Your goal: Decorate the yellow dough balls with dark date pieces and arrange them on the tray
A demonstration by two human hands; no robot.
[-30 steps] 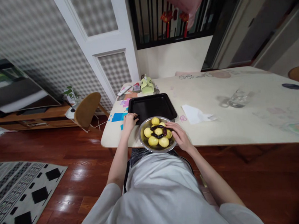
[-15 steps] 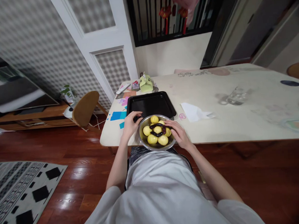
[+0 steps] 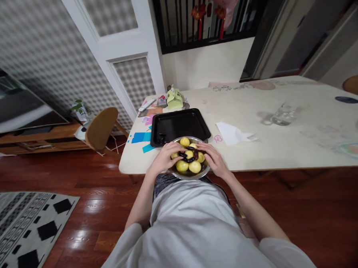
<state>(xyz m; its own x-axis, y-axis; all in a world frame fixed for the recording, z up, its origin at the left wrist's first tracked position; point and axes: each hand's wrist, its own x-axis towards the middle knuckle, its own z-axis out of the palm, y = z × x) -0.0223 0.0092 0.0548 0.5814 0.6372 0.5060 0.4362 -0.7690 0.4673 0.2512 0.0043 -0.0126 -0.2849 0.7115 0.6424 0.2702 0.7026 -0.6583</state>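
A metal bowl (image 3: 189, 176) at the table's front edge holds several yellow round fruits (image 3: 194, 166) with small dark purple, elongated pieces (image 3: 196, 154) on top. My left hand (image 3: 166, 158) reaches over the bowl's left side, its thumb and fingertips closed around one dark piece among the fruits. My right hand (image 3: 214, 160) rests over the right rim, fingers stretched toward the dark pieces. Behind the bowl lies a black tray (image 3: 180, 124), with small dark pieces (image 3: 161, 137) near its front left corner.
White paper (image 3: 228, 133) lies right of the tray, and a clear glass (image 3: 281, 116) stands farther right. A green tissue box (image 3: 174, 99) and a white remote (image 3: 147, 105) are at the table's back left. A wooden chair (image 3: 100, 130) stands beyond the left edge.
My left hand has moved from the tray's front left corner rightward to the bowl. Dark pieces now lie in the tray where it was. My right hand has barely moved.
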